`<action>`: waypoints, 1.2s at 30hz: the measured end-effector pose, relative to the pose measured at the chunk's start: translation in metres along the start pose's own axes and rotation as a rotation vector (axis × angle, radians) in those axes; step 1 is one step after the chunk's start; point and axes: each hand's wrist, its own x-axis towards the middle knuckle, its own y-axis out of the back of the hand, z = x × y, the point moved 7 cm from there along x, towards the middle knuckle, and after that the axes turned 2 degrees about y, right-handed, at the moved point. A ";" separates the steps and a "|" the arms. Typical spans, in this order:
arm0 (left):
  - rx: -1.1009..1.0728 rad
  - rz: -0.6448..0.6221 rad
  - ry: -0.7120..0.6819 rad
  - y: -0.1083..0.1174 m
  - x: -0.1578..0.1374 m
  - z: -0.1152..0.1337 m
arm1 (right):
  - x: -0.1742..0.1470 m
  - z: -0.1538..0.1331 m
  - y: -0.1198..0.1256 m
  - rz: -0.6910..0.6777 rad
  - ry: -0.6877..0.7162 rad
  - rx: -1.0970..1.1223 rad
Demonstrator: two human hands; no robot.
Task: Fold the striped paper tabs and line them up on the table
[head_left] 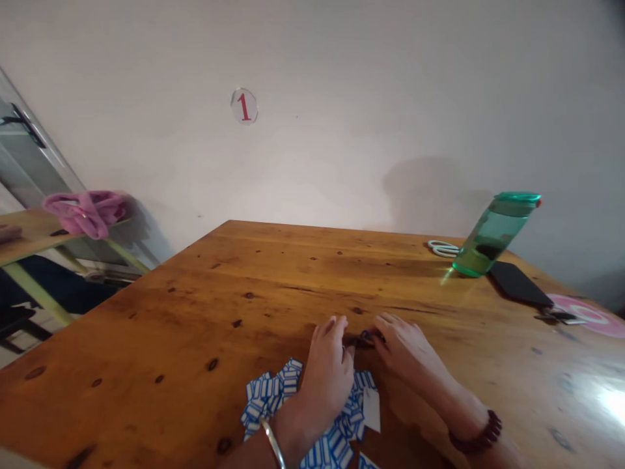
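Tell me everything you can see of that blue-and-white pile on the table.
The pile is many small flat pieces, white with blue bands, looking like paper or card, loosely overlapping on the wooden table. The left hand hides part of it; whether they touch is unclear. A larger white slip lies at its right side.

A plain pale wall (342,78) rises beyond the knotty wooden bench (293,273), with a round sign (236,107) bearing a red 1 left of centre. At far left, a pale-framed panel (24,166) stands behind a second table (29,234) with yellowish-green legs. Bright light glares off the bench at near right.
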 end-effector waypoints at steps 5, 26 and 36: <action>0.149 -0.220 -0.014 -0.015 -0.008 0.007 | -0.001 -0.004 -0.005 -0.078 -0.001 -0.003; 0.161 -0.378 -0.042 -0.029 -0.015 0.015 | 0.000 -0.006 -0.015 -0.089 0.043 0.039; 0.140 -0.332 0.009 -0.025 -0.014 0.012 | -0.002 -0.008 -0.012 -0.098 0.039 0.033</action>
